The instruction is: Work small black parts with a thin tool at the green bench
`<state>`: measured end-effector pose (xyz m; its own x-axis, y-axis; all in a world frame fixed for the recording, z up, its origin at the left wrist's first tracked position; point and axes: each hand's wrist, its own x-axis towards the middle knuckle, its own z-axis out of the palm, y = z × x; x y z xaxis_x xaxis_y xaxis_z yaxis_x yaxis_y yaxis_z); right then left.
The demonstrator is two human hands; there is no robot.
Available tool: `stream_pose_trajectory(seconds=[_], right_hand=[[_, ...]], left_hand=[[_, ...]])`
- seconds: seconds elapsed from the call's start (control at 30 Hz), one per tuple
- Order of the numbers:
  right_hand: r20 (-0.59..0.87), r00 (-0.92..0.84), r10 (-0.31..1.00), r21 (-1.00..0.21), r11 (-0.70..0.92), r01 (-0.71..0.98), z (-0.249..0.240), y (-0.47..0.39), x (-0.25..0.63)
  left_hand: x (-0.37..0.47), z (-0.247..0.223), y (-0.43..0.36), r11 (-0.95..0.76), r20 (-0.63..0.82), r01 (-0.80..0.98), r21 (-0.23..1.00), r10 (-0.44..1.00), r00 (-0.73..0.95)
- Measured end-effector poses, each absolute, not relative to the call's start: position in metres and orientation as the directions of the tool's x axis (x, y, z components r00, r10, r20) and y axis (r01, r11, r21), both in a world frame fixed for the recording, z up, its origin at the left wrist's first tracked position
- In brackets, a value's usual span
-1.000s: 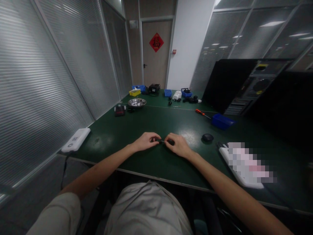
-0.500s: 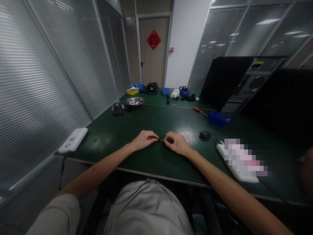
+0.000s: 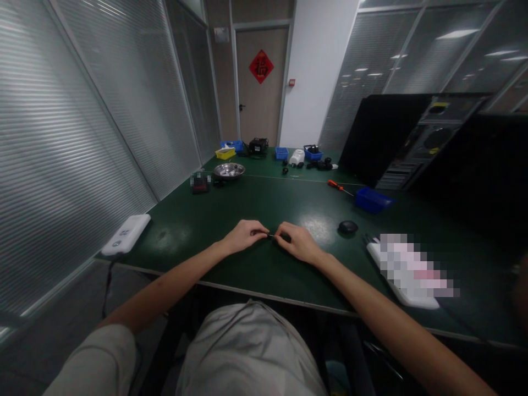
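Note:
My left hand (image 3: pixel 246 235) and my right hand (image 3: pixel 297 241) face each other just above the green tabletop (image 3: pixel 268 269). Thumb and fingers are pinched together on both. Between the fingertips a small, thin piece (image 3: pixel 271 236), dark with a bright bit, bridges the short gap. Each hand grips one end of it; the fingers cover most of it and its kind is too small to make out. A black computer mouse (image 3: pixel 347 227) lies to the right of my right hand.
A white box (image 3: pixel 127 235) sits at the left edge, a blurred-out item on a white board (image 3: pixel 408 294) at right. Farther off are a blue bin (image 3: pixel 373 199), an orange screwdriver (image 3: pixel 336 185), a metal bowl (image 3: pixel 229 171) and a large black computer case (image 3: pixel 388 137).
The hands stay almost in place, still pinching the thin piece. The dark part seen within my right hand earlier shows less distinctly now. The whole view has shifted slightly.

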<state>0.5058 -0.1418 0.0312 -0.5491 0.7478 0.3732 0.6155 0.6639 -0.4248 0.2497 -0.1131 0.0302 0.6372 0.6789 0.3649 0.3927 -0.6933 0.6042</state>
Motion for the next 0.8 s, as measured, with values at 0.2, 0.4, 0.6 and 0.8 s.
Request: stream_pose_trajectory(seconds=[0.2,0.4,0.6,0.8], right_hand=[[0.379,-0.557,0.739,-0.422,0.674,0.607,0.031,-0.144,0.503],[0.388,-0.524,0.758,-0.452,0.652,0.609,0.029,-0.142,0.503],[0.367,-0.542,0.756,-0.361,0.653,0.666,0.031,-0.145,0.499],[0.361,-0.547,0.755,-0.344,0.653,0.675,0.033,-0.148,0.495]], left_hand=[[0.252,0.032,-0.114,-0.668,0.335,0.382,0.639,0.689,0.643],[0.251,0.032,-0.114,-0.670,0.350,0.390,0.632,0.695,0.628],[0.251,0.031,-0.115,-0.740,0.401,0.330,0.586,0.619,0.675],[0.256,0.032,-0.117,-0.734,0.392,0.326,0.596,0.620,0.680]])
